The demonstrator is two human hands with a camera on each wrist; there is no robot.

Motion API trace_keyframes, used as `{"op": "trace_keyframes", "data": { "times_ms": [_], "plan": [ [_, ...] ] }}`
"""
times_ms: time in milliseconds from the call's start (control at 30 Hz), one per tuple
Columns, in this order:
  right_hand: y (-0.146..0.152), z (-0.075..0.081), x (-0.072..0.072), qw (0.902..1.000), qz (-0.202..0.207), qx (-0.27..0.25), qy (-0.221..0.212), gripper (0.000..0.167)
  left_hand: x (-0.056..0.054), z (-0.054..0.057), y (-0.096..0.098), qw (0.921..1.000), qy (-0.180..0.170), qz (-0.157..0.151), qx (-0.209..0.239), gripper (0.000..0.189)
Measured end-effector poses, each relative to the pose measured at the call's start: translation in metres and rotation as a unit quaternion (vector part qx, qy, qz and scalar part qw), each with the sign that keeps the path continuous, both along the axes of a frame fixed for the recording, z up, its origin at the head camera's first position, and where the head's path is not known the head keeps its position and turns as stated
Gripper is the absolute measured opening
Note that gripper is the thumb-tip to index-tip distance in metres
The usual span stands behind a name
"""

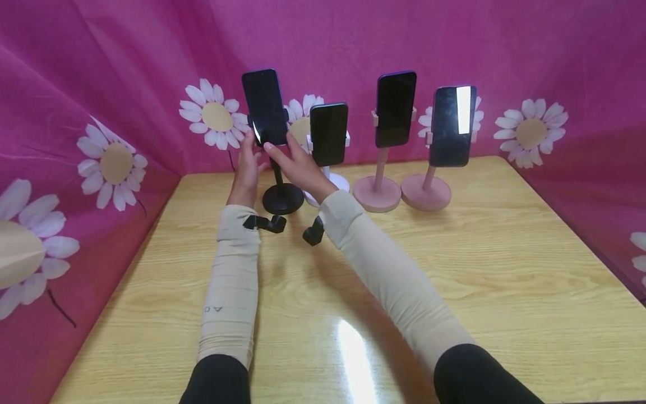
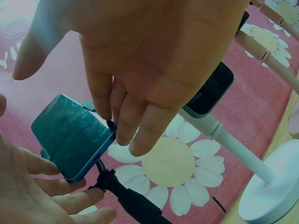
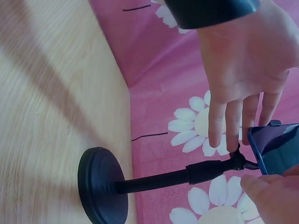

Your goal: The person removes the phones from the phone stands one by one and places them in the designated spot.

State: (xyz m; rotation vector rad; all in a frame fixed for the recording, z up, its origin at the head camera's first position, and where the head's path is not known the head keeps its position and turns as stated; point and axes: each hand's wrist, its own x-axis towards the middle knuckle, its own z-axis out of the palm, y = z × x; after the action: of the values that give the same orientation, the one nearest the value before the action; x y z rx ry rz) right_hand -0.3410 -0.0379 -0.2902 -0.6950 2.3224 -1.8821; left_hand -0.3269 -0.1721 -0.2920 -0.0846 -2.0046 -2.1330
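Note:
A dark phone (image 1: pixel 264 106) sits tilted in the clamp of a black phone stand (image 1: pixel 283 198). My left hand (image 1: pixel 245 173) is at its lower left side; in the right wrist view the straight fingers of this left hand (image 3: pixel 245 74) reach toward the clamp. My right hand (image 1: pixel 301 170) is by the phone's lower right corner. Seen from the left wrist, the straight fingers of the right hand (image 2: pixel 149 70) come down at the phone's (image 2: pixel 72 135) edge, its thumb apart from the screen. The left hand's fingers (image 2: pixel 74 203) lie spread under the other edge. Exact contact is partly hidden.
To the right stand a white stand with a phone (image 1: pixel 329 134), then two pink stands (image 1: pixel 377 193) (image 1: pixel 426 192) with phones (image 1: pixel 396 109) (image 1: pixel 453 126). Pink flowered cloth (image 1: pixel 353 45) closes off the back and sides of the wooden table (image 1: pixel 479 269). Black camera mounts (image 1: pixel 264 223) jut from both wrists.

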Motion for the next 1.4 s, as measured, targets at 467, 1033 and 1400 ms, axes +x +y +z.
{"op": "trace_keyframes", "data": {
  "times_ms": [467,1033,1400],
  "plan": [
    [0.017,0.002,0.017,0.9990,0.005,0.043,-0.007,0.077,0.024,0.006,-0.007,0.9891,-0.046,0.013,-0.139,0.062],
    [0.055,0.010,0.056,0.9960,-0.004,0.090,-0.001,0.093,0.058,0.021,-0.007,0.9630,-0.027,0.057,-0.262,0.065],
    [0.081,0.017,0.080,0.9967,0.001,0.064,0.049,0.077,0.078,0.037,0.005,0.9449,-0.065,0.019,-0.320,0.072]
  ]
}}
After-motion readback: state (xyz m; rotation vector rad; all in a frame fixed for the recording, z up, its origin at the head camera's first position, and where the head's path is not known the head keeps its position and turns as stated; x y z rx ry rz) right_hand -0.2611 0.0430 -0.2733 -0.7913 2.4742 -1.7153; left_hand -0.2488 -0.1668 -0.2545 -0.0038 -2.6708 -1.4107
